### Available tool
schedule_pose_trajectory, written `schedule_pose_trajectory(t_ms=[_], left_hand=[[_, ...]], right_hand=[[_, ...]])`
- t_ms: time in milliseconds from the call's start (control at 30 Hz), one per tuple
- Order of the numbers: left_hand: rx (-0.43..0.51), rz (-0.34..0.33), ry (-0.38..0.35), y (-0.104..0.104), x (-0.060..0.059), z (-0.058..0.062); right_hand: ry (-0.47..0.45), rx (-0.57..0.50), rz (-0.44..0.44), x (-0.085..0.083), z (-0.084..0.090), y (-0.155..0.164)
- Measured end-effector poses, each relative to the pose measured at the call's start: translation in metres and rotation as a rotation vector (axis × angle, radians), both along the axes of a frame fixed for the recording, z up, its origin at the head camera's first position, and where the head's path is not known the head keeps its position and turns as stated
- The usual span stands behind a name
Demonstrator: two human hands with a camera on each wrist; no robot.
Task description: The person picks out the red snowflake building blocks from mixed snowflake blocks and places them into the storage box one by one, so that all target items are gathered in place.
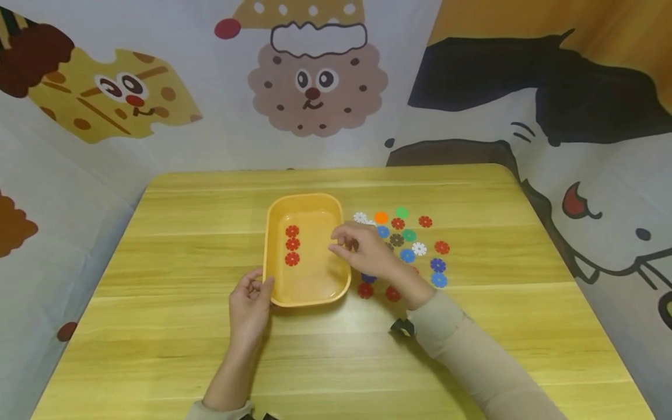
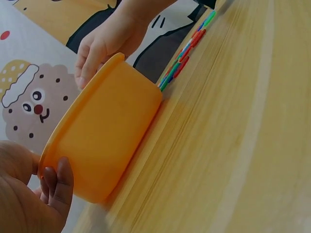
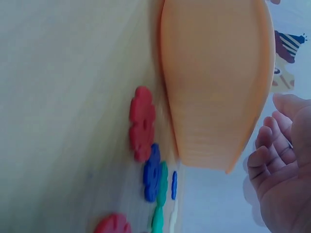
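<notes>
An orange plastic tray (image 1: 310,300) stands on the table, with three red snowflake discs (image 1: 292,244) in a column along its left side. My left hand (image 1: 249,303) grips the rim at the near left corner; in the left wrist view its fingers (image 2: 63,187) lie against the outer wall. Over the right rim hovers my right hand (image 1: 362,248), its fingers loosely bent. The right wrist view shows thumb and fingers apart, with nothing visible between them. Right of the tray lie several loose snowflake discs (image 1: 407,255) in mixed colours, partly hidden by the right hand and forearm.
The wooden table (image 1: 157,326) reaches back to a wall hanging (image 1: 210,146) printed with cartoon figures. Among the outlying discs are a red disc (image 1: 442,248) and a light blue disc (image 1: 439,280). A black strap piece (image 1: 402,327) shows at the right sleeve.
</notes>
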State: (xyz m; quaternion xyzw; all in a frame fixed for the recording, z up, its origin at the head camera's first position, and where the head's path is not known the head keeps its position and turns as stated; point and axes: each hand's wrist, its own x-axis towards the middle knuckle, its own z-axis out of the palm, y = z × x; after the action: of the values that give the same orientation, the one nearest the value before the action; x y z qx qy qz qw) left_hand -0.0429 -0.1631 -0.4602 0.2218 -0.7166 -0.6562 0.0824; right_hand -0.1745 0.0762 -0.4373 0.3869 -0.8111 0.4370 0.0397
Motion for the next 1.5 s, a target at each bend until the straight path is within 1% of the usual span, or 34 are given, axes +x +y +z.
schedule_pose_trajectory(t_ms=[167, 367, 433, 567, 733, 867, 1133, 1333, 1500], left_hand=[[-0.003, 0.007, -0.001, 0.000, 0.001, 0.000], [-0.001, 0.012, -0.011, 0.000, 0.001, -0.002], [-0.005, 0.012, -0.013, 0.000, 0.001, -0.002], [-0.012, 0.011, -0.012, 0.001, 0.001, -0.001], [-0.013, 0.010, -0.010, 0.000, 0.001, 0.000], [0.000, 0.012, -0.013, 0.000, 0.002, 0.001], [0.008, 0.002, -0.006, 0.000, 0.002, 0.002], [0.017, -0.001, -0.008, 0.001, 0.001, 0.003], [0.007, 0.005, -0.011, 0.001, 0.001, 0.003]], right_hand=[[-0.055, 0.006, -0.021, -0.001, -0.003, 0.010], [-0.056, 0.008, -0.050, -0.001, -0.004, 0.021], [-0.065, 0.024, -0.062, 0.000, -0.005, 0.025], [-0.113, 0.072, -0.078, 0.001, -0.006, 0.032], [-0.175, 0.168, -0.048, 0.001, -0.005, 0.038], [-0.190, 0.242, -0.016, 0.002, -0.006, 0.042], [-0.234, 0.327, 0.052, 0.004, -0.010, 0.050], [-0.241, 0.365, 0.071, 0.006, -0.012, 0.055], [-0.285, 0.397, 0.087, 0.010, -0.012, 0.061]])
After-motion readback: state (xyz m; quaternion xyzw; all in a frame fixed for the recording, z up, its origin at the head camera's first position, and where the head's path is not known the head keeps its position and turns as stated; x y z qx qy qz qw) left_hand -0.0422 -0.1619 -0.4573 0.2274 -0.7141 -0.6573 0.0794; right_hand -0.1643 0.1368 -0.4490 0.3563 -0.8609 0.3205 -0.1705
